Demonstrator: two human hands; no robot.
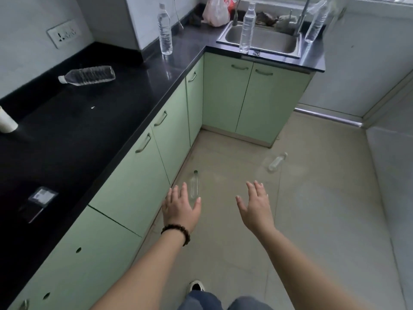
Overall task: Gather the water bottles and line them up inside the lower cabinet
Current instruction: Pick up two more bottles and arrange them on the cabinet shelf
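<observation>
Several clear water bottles are scattered about. One lies on its side (89,75) on the black counter (73,130). Another stands upright (165,30) in the counter's corner. A third stands on the sink's front rim (247,27), and a fourth (317,21) stands at the sink's right. Two lie on the floor: one (194,185) near the cabinets, one (277,162) farther right. My left hand (180,209) and my right hand (256,206) are stretched out over the floor, fingers straight, holding nothing. The green lower cabinet doors (134,180) are closed.
A steel sink (263,39) with a tap sits at the back, a plastic bag (215,12) behind it. A white cup (6,121) and a small dark device (39,202) lie on the counter. My shoe (196,286) shows on the tiled floor.
</observation>
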